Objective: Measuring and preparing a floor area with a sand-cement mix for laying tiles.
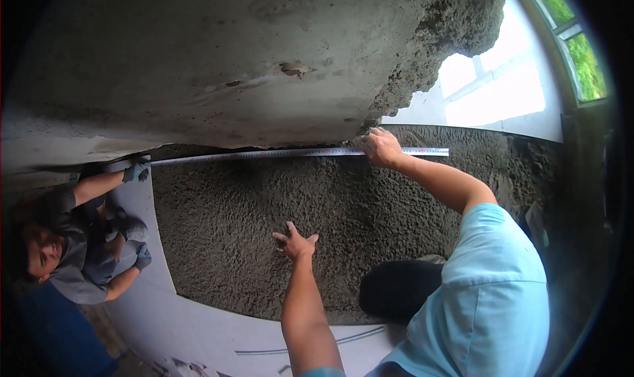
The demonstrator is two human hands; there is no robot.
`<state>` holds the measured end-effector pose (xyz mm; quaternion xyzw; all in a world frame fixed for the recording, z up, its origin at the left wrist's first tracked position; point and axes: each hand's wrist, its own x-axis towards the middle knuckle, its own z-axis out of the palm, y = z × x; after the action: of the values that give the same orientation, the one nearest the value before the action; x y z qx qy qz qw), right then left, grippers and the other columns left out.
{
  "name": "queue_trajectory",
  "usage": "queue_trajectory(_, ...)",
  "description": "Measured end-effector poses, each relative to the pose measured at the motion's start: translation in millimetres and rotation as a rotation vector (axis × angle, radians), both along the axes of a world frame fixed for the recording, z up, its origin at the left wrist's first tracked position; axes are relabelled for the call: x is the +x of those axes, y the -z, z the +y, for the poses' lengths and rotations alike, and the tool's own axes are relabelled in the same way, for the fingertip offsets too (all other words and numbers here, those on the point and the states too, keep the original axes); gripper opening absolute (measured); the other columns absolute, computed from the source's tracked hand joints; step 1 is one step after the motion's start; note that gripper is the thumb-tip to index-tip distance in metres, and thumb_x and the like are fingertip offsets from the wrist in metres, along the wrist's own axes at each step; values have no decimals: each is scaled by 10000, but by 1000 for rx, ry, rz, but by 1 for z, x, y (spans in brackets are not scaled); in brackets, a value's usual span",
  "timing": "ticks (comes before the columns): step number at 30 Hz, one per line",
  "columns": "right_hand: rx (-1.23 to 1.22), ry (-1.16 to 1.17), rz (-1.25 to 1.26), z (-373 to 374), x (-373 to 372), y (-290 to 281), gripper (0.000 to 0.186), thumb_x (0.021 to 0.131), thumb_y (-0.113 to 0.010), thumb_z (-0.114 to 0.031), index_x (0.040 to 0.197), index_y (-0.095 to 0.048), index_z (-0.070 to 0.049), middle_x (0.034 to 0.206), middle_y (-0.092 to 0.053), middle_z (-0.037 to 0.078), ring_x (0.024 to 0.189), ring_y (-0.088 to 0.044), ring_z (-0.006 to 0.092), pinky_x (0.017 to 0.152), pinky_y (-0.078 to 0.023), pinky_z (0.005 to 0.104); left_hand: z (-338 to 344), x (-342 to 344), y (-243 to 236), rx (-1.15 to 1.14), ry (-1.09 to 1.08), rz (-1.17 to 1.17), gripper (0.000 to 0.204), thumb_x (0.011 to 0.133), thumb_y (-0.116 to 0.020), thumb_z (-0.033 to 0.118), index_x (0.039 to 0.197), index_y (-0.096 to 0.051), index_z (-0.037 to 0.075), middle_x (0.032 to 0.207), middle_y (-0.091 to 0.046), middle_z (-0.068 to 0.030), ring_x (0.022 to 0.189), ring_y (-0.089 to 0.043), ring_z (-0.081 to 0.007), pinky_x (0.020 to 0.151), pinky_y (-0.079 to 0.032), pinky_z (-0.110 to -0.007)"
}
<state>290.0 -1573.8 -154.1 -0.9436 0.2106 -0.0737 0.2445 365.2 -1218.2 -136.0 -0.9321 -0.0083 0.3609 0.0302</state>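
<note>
A long white tape measure (310, 152) with dark ticks and red marks runs along the foot of a concrete wall, above a bed of grey mortar (231, 225). My right hand (383, 147) is closed on the tape a little short of its right end, fingers bent beside the wall's lower edge. Lower down, my left hand (297, 243) is open, its fingers spread over the mortar with nothing in them. Whether its fingertips touch the surface I cannot tell. At the tape's left end, a co-worker's gloved hand (137, 170) holds it.
The co-worker (82, 245) crouches at the left beside light tiles (218, 334). A thin metal rod (360, 336) lies on the near tiles. My dark knee (399, 291) is over the mortar. The broken concrete wall (251, 60) overhangs the far side; a window (581, 53) is far right.
</note>
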Motion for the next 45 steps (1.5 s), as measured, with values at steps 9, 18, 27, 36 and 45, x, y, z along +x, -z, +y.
queue_trajectory(9,-10,-42,341,6,28,2,175,823,-614,-216,917,-706,-100,969,-659,142,991,-604,322,881,-486,427,0,0,1,13,18,-17,1050,720,-838,403,1541,-194,287,1577,14,-294,1400,-190,-550,1100,-379,-543)
queue_trajectory(18,89,56,324,1,32,-1,208,808,-608,-195,951,-732,-109,1019,-680,149,1048,-605,328,939,-473,435,-4,1,-4,43,23,-9,1049,726,-835,394,1543,-185,286,1583,20,-277,1398,-197,-546,1106,-384,-521)
queue_trajectory(27,88,82,303,6,29,4,203,829,-618,-243,933,-724,-103,997,-682,156,1030,-606,345,911,-482,437,-8,1,-8,44,-7,8,1055,725,-838,387,1543,-179,283,1581,23,-280,1378,-217,-568,1090,-403,-531)
queue_trajectory(36,93,154,315,2,29,16,212,841,-596,-235,933,-716,-87,979,-687,175,997,-620,356,882,-493,453,-13,0,-10,37,9,7,1050,725,-835,386,1542,-184,285,1583,4,-277,1379,-230,-559,1091,-397,-540)
queue_trajectory(45,184,175,344,6,35,14,211,829,-630,-246,949,-722,-99,1006,-692,160,1010,-622,343,882,-499,439,-11,0,-9,61,-23,30,1029,749,-812,406,1545,-169,303,1590,15,-262,1387,-254,-533,1088,-383,-563)
